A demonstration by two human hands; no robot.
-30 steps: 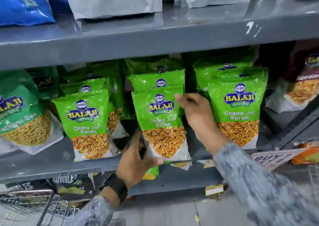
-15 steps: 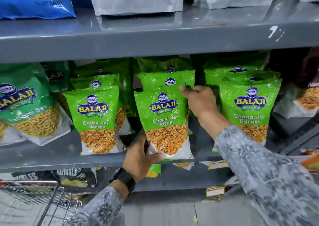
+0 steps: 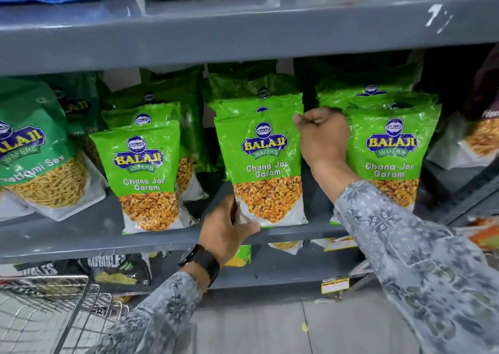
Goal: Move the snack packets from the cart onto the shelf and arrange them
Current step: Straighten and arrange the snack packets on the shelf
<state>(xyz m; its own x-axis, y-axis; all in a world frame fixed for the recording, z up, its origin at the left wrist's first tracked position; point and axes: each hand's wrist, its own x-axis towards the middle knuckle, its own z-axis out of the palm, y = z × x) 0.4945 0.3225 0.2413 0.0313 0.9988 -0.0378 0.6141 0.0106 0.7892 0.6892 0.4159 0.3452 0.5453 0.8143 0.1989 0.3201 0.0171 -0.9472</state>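
Right hand (image 3: 322,137) curled loosely at the top right corner of the middle Chana Jor Garam packet (image 3: 266,170), fingertips pinching or nudging the edge, can't really tell if anything's actually gripped. Left hand (image 3: 225,228) down at the bottom left corner of that same packet, thumb along the shelf lip (image 3: 162,241), fingers tucked behind the pack, so bracing more than grabbing. Packet standing upright, long axis vertical, sitting right between the two hands, diagonal corners covered. Probably just squaring it up in its row, so a small push back should do it. Just past the right hand, another Chana Jor Garam packet (image 3: 391,161) close by. Off beyond the left hand, a third packet (image 3: 145,180) tilted a bit. Cart (image 3: 54,313) well below the left hand, contents not visible.
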